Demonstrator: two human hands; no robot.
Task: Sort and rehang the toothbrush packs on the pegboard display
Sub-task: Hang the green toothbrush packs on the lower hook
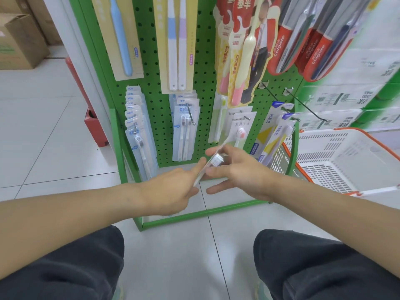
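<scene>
At nine o'clock two cardboard boxes [20, 40] sit on the tiled floor [43, 131], which lies open along the rack's left edge. The green pegboard [205, 87] carries five bottom-row groups: a thick stack of blue-white packs [138, 126], a smaller stack [185, 126], then a pink-bristle pack [241, 126] and two yellow-and-blue packs [272, 135] (top row only partly in view). Two bare hooks [307, 105] jut out at two o'clock. At centre, the left hand [173, 191] extends its index finger against a clear toothbrush pack [213, 162], other fingers curled; the right hand [236, 172] pinches that pack between thumb and fingers. At three o'clock a white basket [346, 156] with orange rim shows nothing inside, close against the rack's right edge.
</scene>
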